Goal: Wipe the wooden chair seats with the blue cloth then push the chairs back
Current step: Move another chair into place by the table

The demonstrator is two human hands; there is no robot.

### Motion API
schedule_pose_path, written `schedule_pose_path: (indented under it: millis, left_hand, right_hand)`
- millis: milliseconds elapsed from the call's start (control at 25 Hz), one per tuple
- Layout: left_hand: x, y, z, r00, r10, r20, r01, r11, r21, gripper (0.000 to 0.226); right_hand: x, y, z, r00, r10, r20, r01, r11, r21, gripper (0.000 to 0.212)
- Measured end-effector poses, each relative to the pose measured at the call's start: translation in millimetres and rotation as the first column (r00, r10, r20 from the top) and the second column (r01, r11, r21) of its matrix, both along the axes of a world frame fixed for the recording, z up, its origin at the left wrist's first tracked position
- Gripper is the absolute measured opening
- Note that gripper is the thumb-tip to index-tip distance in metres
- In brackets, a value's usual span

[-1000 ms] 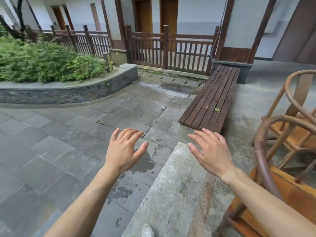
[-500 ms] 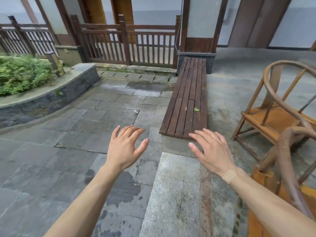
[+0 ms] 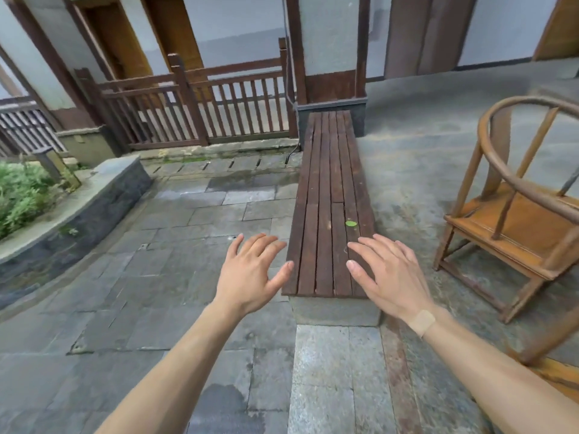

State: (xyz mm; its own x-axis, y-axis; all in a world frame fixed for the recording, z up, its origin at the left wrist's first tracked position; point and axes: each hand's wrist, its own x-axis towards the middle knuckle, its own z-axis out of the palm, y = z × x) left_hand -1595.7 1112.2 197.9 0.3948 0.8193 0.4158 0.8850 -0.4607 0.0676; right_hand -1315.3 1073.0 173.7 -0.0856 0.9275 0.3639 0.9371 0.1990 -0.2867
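Over stone paving, left hand (image 3: pixel 250 270) and right hand (image 3: pixel 390 274) hover spread, grip empty.

Chair (image 3: pixel 513 220) is showing smooth, satin-worn orange-brown wood; slatted bench (image 3: pixel 329 214) is looking matt, weathered; paving (image 3: pixel 125 292) is appearing rough, damp stone.

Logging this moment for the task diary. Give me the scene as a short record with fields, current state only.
setting: paved stone courtyard with a wooden railing
left hand: open, fingers spread, holds nothing
right hand: open, fingers spread, holds nothing
wooden chair: to the right, seat bare, untouched
second chair: only an edge shows at lower right
blue cloth: not in view
bench: slatted, ahead, small green leaf on it
task progress: wiping not yet begun
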Motion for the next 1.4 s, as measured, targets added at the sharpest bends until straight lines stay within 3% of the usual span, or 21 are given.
schedule_pose_path:
  millis: [240,480,560,800,1080,1240,1400]
  left_hand:
    - [110.2,118.8,8.0,0.962,-0.272,-0.025,0.271,0.962,-0.035,0.055]
    - [271.0,189.1,-17.6,0.77,-0.636,-0.045,0.631,0.771,-0.092,0.057]
    - [319.5,196.2,-26.3,0.672,-0.74,-0.022,0.736,0.671,-0.089,0.056]
    - [454.5,183.7,-36.2,0.241,-0.969,0.061,0.965,0.232,-0.121,0.054]
    - [511.7,108.3,-54.0,-0.221,-0.971,0.095,0.964,-0.232,-0.131,0.054]
    - [503.4,67.6,-61.2,-0.35,-0.93,0.109,0.907,-0.366,-0.21,0.056]
    - [493.2,56.0,-68.1,-0.382,-0.918,0.105,0.887,-0.397,-0.237,0.059]
  right_hand:
    - [84.0,49.8,1.4,0.962,-0.263,-0.074,0.263,0.965,-0.002,0.059]
    - [168.1,19.2,-19.2,0.771,-0.637,-0.022,0.632,0.769,-0.097,0.059]
    - [184.8,2.3,-21.8,0.681,-0.732,0.017,0.729,0.675,-0.114,0.057]
    - [183.7,-47.8,-15.5,0.239,-0.967,0.089,0.964,0.226,-0.141,0.053]
    - [110.7,-107.4,-25.6,-0.244,-0.96,0.141,0.952,-0.264,-0.153,0.053]
    - [65.8,-134.4,-23.3,-0.392,-0.908,0.15,0.896,-0.413,-0.161,0.049]
    - [43.1,-145.1,-26.9,-0.435,-0.888,0.15,0.874,-0.457,-0.168,0.051]
